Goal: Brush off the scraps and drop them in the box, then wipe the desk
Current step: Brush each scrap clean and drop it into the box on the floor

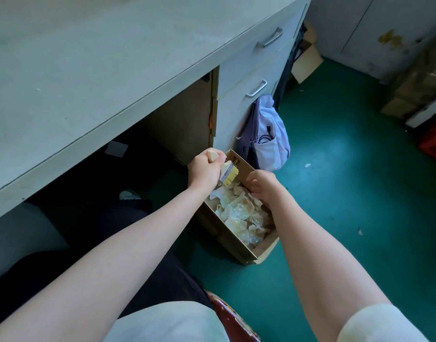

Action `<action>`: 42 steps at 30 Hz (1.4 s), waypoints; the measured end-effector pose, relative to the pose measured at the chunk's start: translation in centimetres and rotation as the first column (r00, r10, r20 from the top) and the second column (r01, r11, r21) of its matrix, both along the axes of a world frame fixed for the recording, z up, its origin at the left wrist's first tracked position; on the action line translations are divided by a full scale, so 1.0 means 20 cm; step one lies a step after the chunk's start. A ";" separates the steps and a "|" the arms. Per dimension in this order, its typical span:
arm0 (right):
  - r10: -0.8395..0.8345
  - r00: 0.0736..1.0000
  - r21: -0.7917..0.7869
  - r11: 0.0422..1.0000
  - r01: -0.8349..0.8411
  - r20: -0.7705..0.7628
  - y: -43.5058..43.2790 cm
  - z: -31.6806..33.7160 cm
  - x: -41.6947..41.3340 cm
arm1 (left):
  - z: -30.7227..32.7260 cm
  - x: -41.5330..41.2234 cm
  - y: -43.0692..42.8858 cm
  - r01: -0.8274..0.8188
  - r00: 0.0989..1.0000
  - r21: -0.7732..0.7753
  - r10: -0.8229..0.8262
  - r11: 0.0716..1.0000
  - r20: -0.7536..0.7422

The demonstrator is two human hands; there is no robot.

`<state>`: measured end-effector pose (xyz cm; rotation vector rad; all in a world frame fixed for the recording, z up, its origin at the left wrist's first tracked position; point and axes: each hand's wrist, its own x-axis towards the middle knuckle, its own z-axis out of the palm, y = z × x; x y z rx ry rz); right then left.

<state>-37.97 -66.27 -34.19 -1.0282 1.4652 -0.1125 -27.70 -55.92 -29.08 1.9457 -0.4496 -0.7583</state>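
Note:
A brown cardboard box (239,245) stands on the green floor beside the desk, filled with pale crumpled scraps (241,215). My left hand (204,170) grips the wooden handle of a brush (228,172) whose yellow bristles point down over the box's far end. Over the box's right wall my right hand (262,186) is curled, fingers closed; whether it pinches scraps or the box edge I cannot tell. The grey desk top (88,70) fills the upper left, above both hands.
Desk drawers (256,70) with metal handles stand right of the knee space. A lilac backpack (267,137) leans against them just behind the box. Cardboard boxes (414,90) are stacked at the far right. My dark-trousered legs and a patterned seat edge (231,317) are below.

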 end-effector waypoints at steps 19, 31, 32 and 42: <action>0.066 0.759 -0.343 0.915 0.213 0.647 -0.02 1.20 0.33 | 1.21 0.25 0.12 0.051 0.949 -0.696 0.183 0.717 0.259; 0.328 0.687 -0.439 0.898 -0.015 0.648 0.31 1.50 0.89 | 1.44 0.74 0.56 -0.170 0.907 -0.787 0.406 0.593 0.110; 0.345 0.672 -0.438 0.898 -0.033 0.656 0.35 1.52 0.94 | 1.44 0.79 0.61 -0.203 0.897 -0.789 0.434 0.580 0.088; 0.535 0.578 -0.465 0.839 -0.281 0.616 0.77 1.63 1.51 | 1.48 1.26 1.12 -0.410 0.709 -0.787 0.704 0.461 0.043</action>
